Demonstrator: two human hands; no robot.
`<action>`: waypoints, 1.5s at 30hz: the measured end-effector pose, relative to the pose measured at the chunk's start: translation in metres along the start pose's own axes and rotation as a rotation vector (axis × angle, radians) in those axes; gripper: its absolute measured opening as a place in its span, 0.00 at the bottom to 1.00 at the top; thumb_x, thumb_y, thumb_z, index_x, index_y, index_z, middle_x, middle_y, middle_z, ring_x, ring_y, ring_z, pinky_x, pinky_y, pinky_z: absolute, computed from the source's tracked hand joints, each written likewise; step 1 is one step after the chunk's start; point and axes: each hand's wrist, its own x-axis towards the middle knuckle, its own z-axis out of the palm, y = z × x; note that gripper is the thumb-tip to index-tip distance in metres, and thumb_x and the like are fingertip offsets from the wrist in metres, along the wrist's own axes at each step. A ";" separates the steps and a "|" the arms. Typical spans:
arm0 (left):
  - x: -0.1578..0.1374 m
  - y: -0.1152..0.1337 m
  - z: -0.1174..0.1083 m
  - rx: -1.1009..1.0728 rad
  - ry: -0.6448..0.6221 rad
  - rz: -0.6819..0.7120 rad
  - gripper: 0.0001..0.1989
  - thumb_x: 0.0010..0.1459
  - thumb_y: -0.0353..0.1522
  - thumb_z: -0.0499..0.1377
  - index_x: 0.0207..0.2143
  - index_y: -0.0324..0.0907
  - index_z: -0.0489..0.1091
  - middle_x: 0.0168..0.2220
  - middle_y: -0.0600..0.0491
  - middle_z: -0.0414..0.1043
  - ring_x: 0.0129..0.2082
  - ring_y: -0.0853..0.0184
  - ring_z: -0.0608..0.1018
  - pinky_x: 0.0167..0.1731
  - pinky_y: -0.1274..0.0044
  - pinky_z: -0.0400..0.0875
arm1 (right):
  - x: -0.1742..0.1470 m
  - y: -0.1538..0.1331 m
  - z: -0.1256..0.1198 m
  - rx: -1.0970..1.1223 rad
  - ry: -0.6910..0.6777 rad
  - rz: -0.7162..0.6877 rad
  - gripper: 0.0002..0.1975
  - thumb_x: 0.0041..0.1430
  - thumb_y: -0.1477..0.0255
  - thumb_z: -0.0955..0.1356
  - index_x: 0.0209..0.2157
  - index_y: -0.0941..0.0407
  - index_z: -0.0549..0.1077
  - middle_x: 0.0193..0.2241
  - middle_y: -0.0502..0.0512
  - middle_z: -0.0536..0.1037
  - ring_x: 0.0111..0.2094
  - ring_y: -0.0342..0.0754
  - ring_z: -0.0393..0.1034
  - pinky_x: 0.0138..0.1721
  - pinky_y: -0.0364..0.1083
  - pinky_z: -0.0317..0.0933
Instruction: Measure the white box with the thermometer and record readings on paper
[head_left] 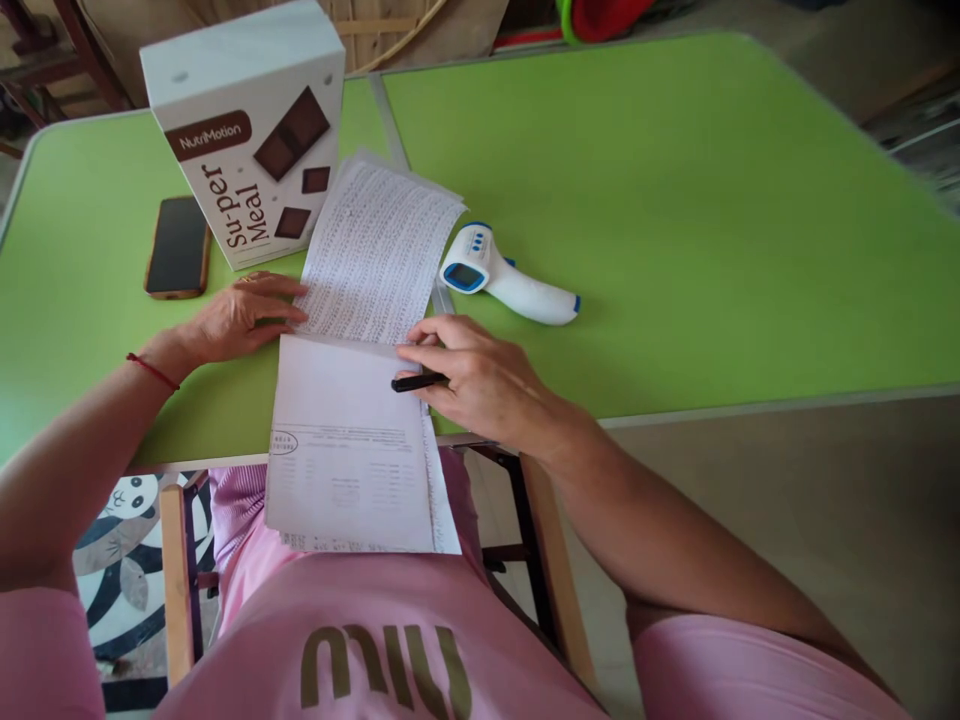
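Sheets covered in dense handwriting (381, 245) lie across the green table's near edge. A whiter printed page (345, 395), bearing an oval stamp, is turned down over their lower part and hangs toward my lap. My left hand (244, 318) rests at the papers' left edge, its fingers stretched out and touching the handwritten sheet. In my right hand (480, 375) is a black pen (411, 382), lying almost level. The fingertips of that hand are at the right side of the papers, by the fold.
A tall white "NutriMotion" box (247, 110) stands behind my left hand, with a phone (178, 248) lying beside it. A white and blue infrared thermometer (510, 280) sits right of the papers. Below the green table (712, 220) are wooden chair arms (178, 580).
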 end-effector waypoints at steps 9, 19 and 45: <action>-0.008 0.024 0.004 0.234 -0.011 -0.111 0.16 0.74 0.41 0.56 0.49 0.49 0.84 0.55 0.45 0.83 0.54 0.55 0.84 0.63 0.58 0.73 | -0.021 -0.033 0.019 -0.170 0.081 -0.014 0.13 0.74 0.72 0.65 0.53 0.57 0.80 0.50 0.66 0.77 0.50 0.58 0.71 0.38 0.50 0.72; 0.011 0.059 0.002 0.232 0.004 -0.129 0.18 0.73 0.39 0.56 0.53 0.39 0.81 0.57 0.39 0.81 0.60 0.50 0.81 0.63 0.57 0.75 | -0.019 -0.039 0.019 -0.217 0.068 0.003 0.14 0.74 0.72 0.65 0.53 0.58 0.80 0.52 0.67 0.77 0.49 0.58 0.70 0.35 0.49 0.68; 0.006 0.073 0.034 0.371 -0.098 -0.278 0.21 0.77 0.35 0.52 0.66 0.43 0.74 0.71 0.44 0.67 0.70 0.50 0.73 0.65 0.59 0.75 | -0.062 -0.055 0.001 0.055 0.141 0.022 0.17 0.72 0.68 0.69 0.26 0.55 0.76 0.24 0.52 0.81 0.23 0.44 0.74 0.26 0.45 0.61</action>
